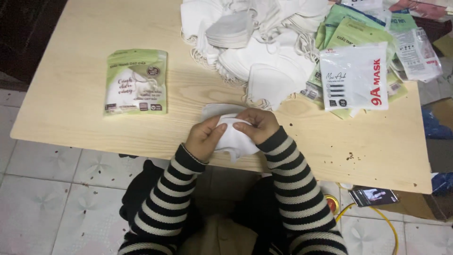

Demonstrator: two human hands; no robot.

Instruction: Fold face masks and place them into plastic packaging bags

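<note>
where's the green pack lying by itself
In the head view, the green pack lies flat on the wooden table's left side, apart from the mask pile.

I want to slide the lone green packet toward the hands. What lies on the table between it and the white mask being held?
Only bare wood. In the head view, nothing sits on the table between the green packet and the white mask held by left hand and right hand.
</note>
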